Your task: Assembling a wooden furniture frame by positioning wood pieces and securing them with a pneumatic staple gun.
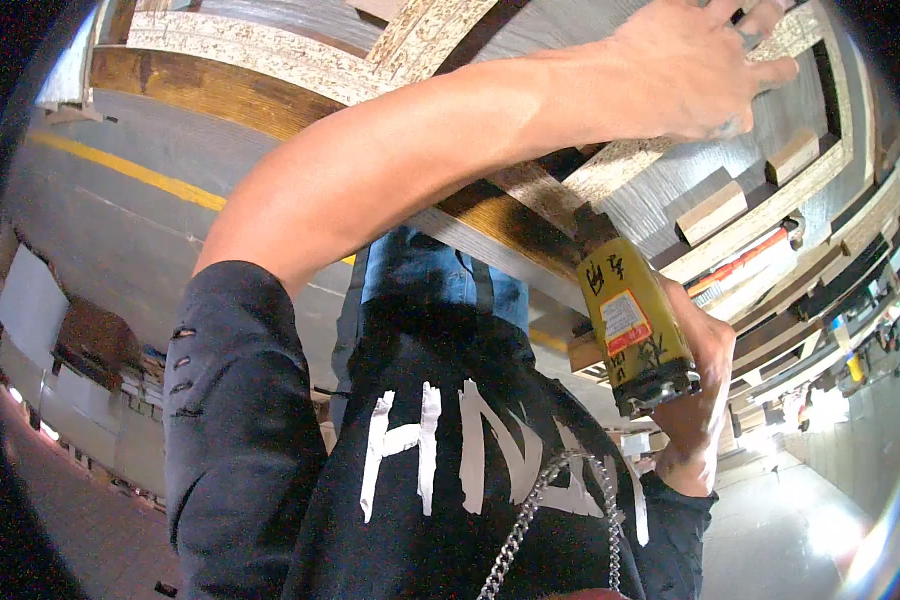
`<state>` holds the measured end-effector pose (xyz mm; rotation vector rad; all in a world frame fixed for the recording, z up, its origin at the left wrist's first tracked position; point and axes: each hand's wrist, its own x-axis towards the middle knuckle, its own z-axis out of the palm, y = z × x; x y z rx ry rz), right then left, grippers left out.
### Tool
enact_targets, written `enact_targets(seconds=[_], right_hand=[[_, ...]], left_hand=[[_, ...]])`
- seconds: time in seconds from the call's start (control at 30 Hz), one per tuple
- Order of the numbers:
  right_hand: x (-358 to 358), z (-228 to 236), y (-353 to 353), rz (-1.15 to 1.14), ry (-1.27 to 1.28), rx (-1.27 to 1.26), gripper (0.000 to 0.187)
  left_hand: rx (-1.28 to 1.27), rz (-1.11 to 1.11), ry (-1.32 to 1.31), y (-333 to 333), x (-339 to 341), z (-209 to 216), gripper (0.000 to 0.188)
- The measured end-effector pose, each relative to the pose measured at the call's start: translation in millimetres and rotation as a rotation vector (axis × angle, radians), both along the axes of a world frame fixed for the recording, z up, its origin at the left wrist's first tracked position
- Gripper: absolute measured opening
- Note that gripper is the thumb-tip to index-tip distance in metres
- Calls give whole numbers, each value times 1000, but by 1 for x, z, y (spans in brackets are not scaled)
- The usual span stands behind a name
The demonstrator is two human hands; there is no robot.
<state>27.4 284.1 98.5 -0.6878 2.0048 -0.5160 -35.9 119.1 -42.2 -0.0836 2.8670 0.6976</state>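
My left arm reaches across to the upper right. My left hand [695, 75] is over a panel frame with its fingers apart, some partly cut off by the picture's top edge; no object shows in it. My right hand [702, 335] is wrapped round a yellow-green nail gun [630, 315] with handwritten marks and a red-and-white label. The tool's body hides most of the fingers. Its dark nose is at the frame, by a chipboard strip [535, 190] and a dark-stained wood rail [510, 222]. Whether the nose touches the wood, I cannot tell.
Small wood blocks [710, 210] lie on the grey wood-grain panel [655, 205]. Chipboard strips [260, 50] and a brown rail [210, 90] cross at upper left. A yellow line [130, 168] marks the floor. Stacked wooden pieces [800, 320] are at the right.
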Motion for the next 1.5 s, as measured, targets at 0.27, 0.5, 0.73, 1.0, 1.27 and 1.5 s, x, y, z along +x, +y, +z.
enact_targets(seconds=[0.27, 0.5, 0.73, 1.0, 1.27, 1.5], right_hand=[[-2, -8, 5, 76, -1, -4, 43], [-1, -9, 5, 91, 12, 16, 44], [-2, -8, 3, 16, -54, 59, 43], [0, 0, -7, -36, -98, 125, 39], [-1, 2, -5, -72, -121, 99, 39], [-7, 1, -1, -35, -127, 79, 46]], left_hand=[[263, -45, 452, -21, 31, -9, 54], [221, -26, 522, -19, 30, -13, 57], [172, -35, 491, -17, 30, -12, 57], [118, -26, 544, -15, 26, -12, 52], [89, -14, 601, -6, 24, -24, 50], [109, -31, 528, -8, 21, -11, 52]])
